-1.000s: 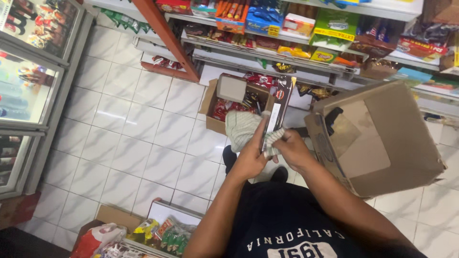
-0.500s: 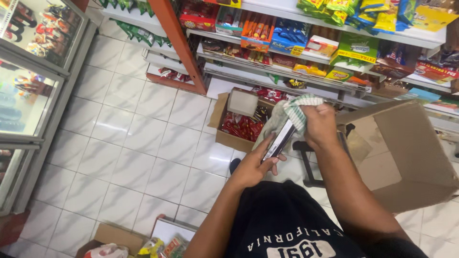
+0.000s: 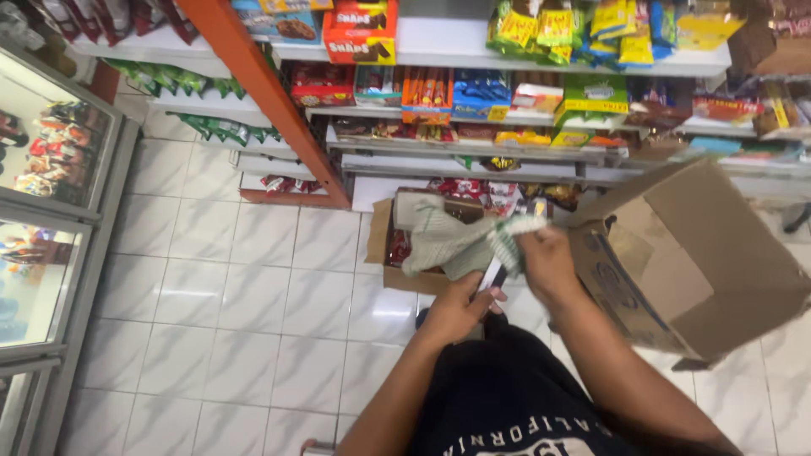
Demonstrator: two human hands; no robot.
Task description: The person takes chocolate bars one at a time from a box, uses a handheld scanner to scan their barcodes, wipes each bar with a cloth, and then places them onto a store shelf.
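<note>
My right hand grips a grey-green striped cloth that hangs out to the left over the floor. Just below it, my left hand holds a narrow dark packet; only its lower end shows under the cloth. The two hands are close together, in front of my dark shirt. Beyond the cloth sits a small open carton of red packets on the tiles.
A large open cardboard box stands tilted at my right. Shop shelves full of coloured snack packets run along the back, with an orange upright. Glass-fronted chest coolers line the left. White floor tiles lie between.
My right hand came down with the cloth, which now spreads left over the packet. The packet, upright and plainly seen earlier, is mostly covered. The view has tilted up toward the shelves.
</note>
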